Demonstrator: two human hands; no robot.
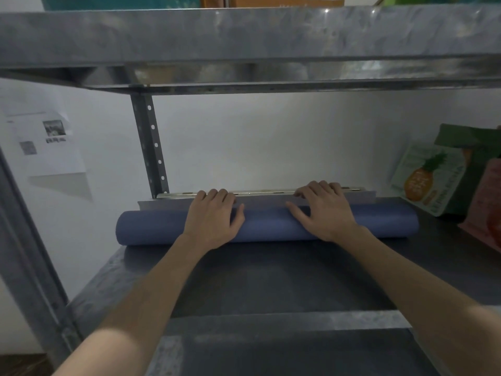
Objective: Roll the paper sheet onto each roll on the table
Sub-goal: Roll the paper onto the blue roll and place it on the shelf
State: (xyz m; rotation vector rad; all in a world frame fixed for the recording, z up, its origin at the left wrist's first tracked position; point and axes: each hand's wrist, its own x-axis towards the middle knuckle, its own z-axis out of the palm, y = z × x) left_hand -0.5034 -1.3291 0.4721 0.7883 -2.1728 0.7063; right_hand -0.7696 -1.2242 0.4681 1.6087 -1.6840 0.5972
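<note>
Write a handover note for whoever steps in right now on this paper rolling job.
Left hand: open, flat on the blue roll.
Right hand: open, flat on the same roll.
The roll lies across the table near the back wall; a short strip of sheet shows behind it.
Done: most of the sheet looks wound.
Left: wind in that last strip. No other roll in view.

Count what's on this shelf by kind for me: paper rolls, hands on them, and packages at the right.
blue paper roll: 1
hands pressing on the roll: 2, left hand and right hand
printed packages: 3, pineapple box, green package, pink package
Total: 6
</note>
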